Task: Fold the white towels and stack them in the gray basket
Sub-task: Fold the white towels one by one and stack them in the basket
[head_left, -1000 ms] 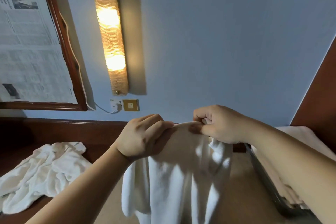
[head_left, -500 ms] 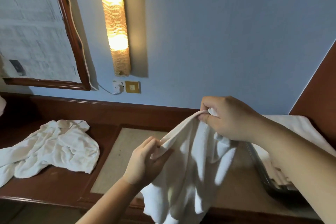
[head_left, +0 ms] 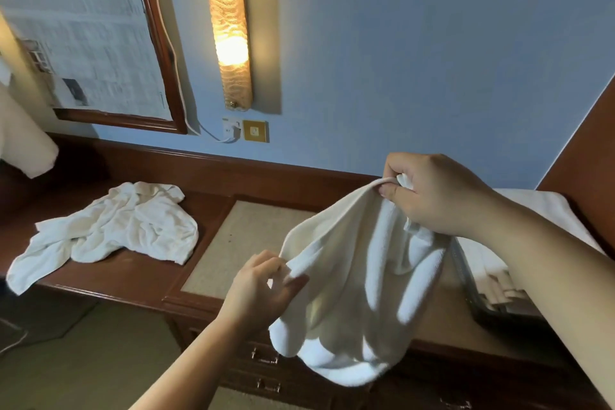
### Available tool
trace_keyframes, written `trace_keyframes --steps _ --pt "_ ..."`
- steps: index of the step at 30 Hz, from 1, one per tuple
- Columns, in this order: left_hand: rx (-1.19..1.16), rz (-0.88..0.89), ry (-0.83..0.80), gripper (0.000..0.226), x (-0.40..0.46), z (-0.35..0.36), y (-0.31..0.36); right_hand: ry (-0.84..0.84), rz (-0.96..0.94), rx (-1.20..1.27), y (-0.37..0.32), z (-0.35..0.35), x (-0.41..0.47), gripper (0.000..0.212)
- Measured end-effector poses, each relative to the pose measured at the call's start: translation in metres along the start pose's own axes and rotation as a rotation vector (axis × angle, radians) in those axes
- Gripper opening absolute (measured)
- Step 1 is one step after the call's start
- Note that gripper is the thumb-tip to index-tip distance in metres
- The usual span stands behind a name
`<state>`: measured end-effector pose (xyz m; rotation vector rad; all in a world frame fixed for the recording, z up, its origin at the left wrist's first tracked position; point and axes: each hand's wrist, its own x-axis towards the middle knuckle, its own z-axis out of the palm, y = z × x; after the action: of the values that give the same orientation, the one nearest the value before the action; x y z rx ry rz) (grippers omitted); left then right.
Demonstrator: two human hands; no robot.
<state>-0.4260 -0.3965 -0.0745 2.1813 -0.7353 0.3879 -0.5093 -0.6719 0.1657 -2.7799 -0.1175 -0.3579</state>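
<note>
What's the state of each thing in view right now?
held towel: unfolded, hanging in the air between both hands
left hand: pinches the towel's lower edge
right hand: grips the towel's upper edge
crumpled towel: bunched, lying on the desk
gray basket: at right, folded white towels inside
wall lamp: lit
desk drawers: closed

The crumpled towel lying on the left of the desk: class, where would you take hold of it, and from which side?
Probably best at the loose flap of the crumpled towel that trails toward the desk's front-left edge, coming from above and the near side. That end lies flat and thin, so fingers can pinch it; the middle is bunched in folds. Both hands are now busy on the held towel.
</note>
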Motion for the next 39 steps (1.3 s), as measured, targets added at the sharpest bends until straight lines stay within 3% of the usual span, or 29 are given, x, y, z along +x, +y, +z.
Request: trace_keyframes --steps 6,8,13,19,22,24,26,30,34,37,39 --pt "-0.003 -0.076 -0.062 0.051 -0.004 -0.015 0.030 -0.001 -0.038 0.007 0.000 0.014 -0.017 0.024" --pt "-0.048 -0.197 -0.019 0.053 0.002 -0.008 0.043 -0.006 -0.071 -0.011 -0.006 0.021 -0.020 0.022" --pt "0.019 -0.478 0.159 0.026 0.019 0.003 0.053 -0.021 -0.185 -0.050 -0.021 0.032 -0.023 0.022" --pt "-0.012 -0.315 0.133 0.031 0.006 -0.009 0.034 -0.022 -0.070 -0.089 -0.008 0.022 -0.020 0.024" --pt "0.046 -0.044 0.086 0.039 -0.009 -0.015 0.026 -0.023 -0.011 -0.075 0.000 0.022 -0.020 0.025" --pt "0.135 0.181 0.077 0.030 -0.017 -0.016 0.015 -0.025 0.005 -0.074 0.003 0.025 -0.021 0.024" --pt "0.249 0.278 0.084 0.030 -0.024 -0.014 0.004 -0.024 0.009 -0.079 0.004 0.029 -0.022 0.022" --pt "0.259 0.186 0.130 0.038 -0.037 0.000 0.016 -0.034 0.012 -0.100 -0.002 0.037 -0.017 0.022" --pt "0.076 0.046 0.105 0.016 -0.056 0.017 0.066 -0.043 0.029 -0.114 -0.010 0.040 -0.008 0.023" --pt "0.047 -0.088 0.116 0.052 -0.065 0.033 0.094 -0.038 0.024 -0.116 -0.017 0.039 -0.003 0.026" --pt "0.068 -0.127 0.167 0.048 -0.063 0.046 0.098 -0.033 0.017 -0.119 -0.021 0.038 -0.001 0.024"
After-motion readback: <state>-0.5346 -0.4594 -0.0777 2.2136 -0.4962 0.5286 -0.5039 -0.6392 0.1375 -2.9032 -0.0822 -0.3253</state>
